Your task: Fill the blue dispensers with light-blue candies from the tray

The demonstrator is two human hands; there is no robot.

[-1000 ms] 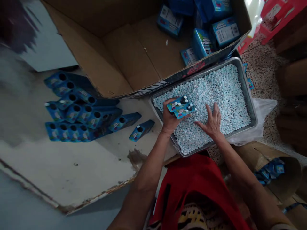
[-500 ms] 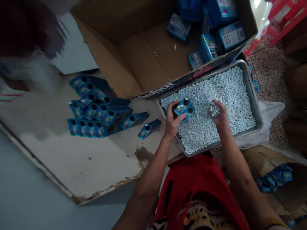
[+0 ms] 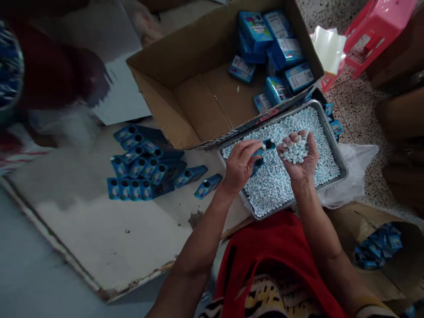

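My left hand (image 3: 241, 163) is closed around small blue candy boxes (image 3: 269, 144) with round dark holes in their tops. Its fingers hide much of them, and a white candy shows by one hole. Palm up, my right hand (image 3: 303, 170) cups a heap of pale blue and white candies (image 3: 296, 151). Both hands are over a metal tray (image 3: 344, 170) filled with the same candies. On the table left of the tray, one blue box (image 3: 207, 185) stands apart from a cluster of similar boxes (image 3: 145, 165) with holes in their tops.
Behind the tray, a large cardboard box (image 3: 185, 104) holds several blue packs (image 3: 278, 44). A pink stool (image 3: 380, 31) is at the far right. An open carton (image 3: 407, 256) with blue packages sits low right. At the left is a person's dark red sleeve (image 3: 49, 75).
My right hand has turned palm up and risen with a heap of candies. My left hand has rolled over the boxes, covering more of them. The view has shifted.
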